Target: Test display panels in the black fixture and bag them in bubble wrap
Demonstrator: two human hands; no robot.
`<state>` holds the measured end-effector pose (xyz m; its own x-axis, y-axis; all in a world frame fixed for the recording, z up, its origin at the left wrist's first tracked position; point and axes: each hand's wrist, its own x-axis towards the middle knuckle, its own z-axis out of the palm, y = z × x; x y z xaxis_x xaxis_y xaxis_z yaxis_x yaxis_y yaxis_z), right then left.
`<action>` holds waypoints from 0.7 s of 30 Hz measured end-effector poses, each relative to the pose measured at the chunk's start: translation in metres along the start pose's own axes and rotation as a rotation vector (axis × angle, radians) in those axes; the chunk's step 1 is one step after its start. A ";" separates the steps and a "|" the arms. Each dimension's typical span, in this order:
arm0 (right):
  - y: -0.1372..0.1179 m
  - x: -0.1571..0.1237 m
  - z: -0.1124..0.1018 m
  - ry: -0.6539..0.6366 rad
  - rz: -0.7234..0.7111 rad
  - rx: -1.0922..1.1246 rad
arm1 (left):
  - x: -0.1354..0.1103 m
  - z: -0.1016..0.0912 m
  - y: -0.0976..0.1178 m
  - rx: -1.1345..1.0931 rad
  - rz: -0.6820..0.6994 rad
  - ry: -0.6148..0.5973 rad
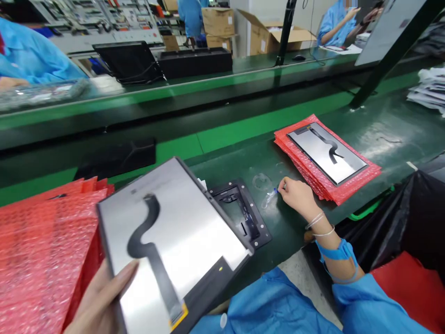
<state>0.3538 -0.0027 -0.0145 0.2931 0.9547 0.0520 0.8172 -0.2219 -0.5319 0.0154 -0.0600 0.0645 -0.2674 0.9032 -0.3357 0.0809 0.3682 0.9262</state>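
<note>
My left hand (100, 301) grips the near corner of a silver display panel (174, 232) with a black curved flex cable on its back, holding it tilted above the bench. Under its far edge lies a black plastic frame (243, 213). My right hand (299, 197) rests on the green bench, fingers pinched on a small clear piece of film with a blue tab (270, 197). A blue strap circles that wrist. Further right, a second silver panel (327, 150) lies on a stack of red bubble bags (358, 178).
Another pile of red bubble bags (41, 241) lies at my left. A green conveyor (225, 134) runs across, with black trays (194, 62) and a monitor behind. Co-workers in blue coats sit at far left and far right. A black bag (410, 218) hangs at right.
</note>
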 end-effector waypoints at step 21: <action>-0.097 -0.041 -0.003 0.464 -0.402 0.948 | 0.033 -0.005 -0.050 -0.173 0.453 -0.015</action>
<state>0.2646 -0.0207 0.0375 0.4108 0.7130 0.5682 0.2455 0.5137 -0.8221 -0.0020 -0.0501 0.0079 -0.2277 0.9678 0.1070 0.0249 -0.1041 0.9943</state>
